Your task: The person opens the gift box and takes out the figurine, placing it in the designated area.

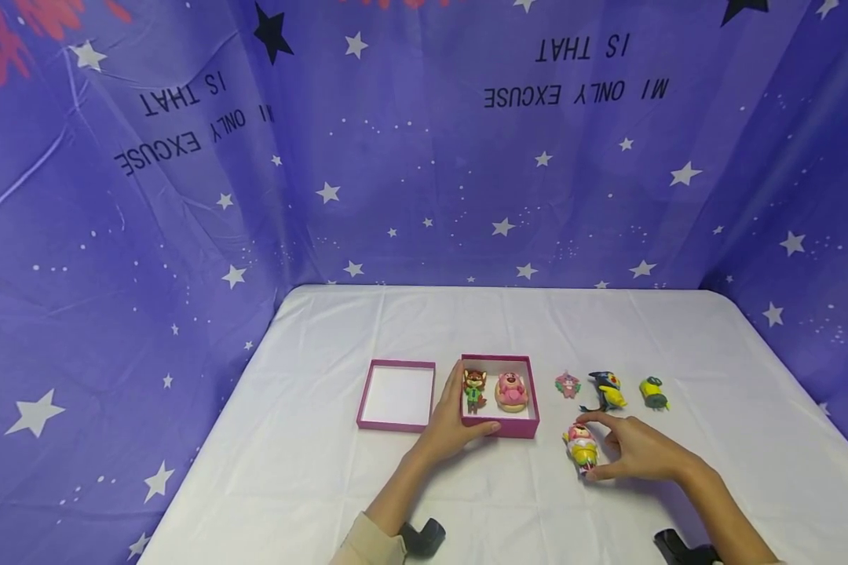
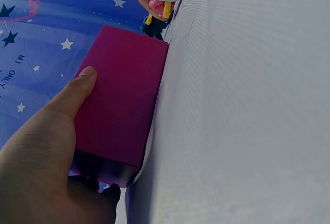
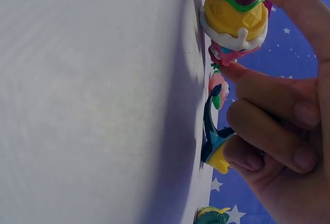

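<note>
My left hand (image 1: 447,428) grips the left front corner of a magenta box (image 1: 516,428), its thumb along the front wall and its fingers at the left side. Inside the box lie a fox figurine (image 1: 475,390) in green clothes and a pink bear figurine (image 1: 512,391). To the right of the box, my right hand (image 1: 643,449) pinches a pink figurine with a yellow skirt (image 1: 582,449) between thumb and index finger, one at each end. In the right wrist view the other fingers curl in beside the figurine's yellow-and-white skirt (image 3: 234,20).
The shallow magenta-rimmed lid (image 1: 396,395) lies left of the box on the white tablecloth (image 1: 311,486). Behind the right hand are a small pink-and-green figurine (image 1: 568,384), a dark blue and yellow one (image 1: 610,392) and a green-and-yellow one (image 1: 654,394). A purple star curtain (image 1: 424,196) encloses the table.
</note>
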`<state>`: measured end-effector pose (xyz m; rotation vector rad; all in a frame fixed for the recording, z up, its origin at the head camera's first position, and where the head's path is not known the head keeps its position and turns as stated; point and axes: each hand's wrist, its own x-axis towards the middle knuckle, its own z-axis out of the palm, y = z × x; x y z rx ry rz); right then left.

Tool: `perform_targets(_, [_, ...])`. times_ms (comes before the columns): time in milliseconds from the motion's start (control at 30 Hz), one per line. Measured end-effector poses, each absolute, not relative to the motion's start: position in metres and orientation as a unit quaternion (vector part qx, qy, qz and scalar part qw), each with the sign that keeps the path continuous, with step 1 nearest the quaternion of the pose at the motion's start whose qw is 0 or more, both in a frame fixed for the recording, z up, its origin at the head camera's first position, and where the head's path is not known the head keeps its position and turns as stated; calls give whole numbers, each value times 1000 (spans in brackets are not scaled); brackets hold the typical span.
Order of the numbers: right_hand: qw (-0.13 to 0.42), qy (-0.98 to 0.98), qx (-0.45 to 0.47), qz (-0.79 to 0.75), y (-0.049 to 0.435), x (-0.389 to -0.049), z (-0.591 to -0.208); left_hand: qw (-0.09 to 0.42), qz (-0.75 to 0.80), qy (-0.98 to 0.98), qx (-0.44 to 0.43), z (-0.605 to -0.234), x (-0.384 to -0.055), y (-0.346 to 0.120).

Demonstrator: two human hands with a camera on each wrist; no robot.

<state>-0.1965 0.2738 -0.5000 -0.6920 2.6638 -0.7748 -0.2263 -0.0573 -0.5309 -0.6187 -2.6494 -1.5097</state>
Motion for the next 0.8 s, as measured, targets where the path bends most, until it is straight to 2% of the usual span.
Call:
perform_targets(533, [159, 917, -245, -273, 279, -200, -500, 19, -482, -852, -204, -532, -226, -57])
perform_targets(800, [131, 922, -244, -270, 278, -201, -492, 19, -476, -856, -202, -531, -227, -58])
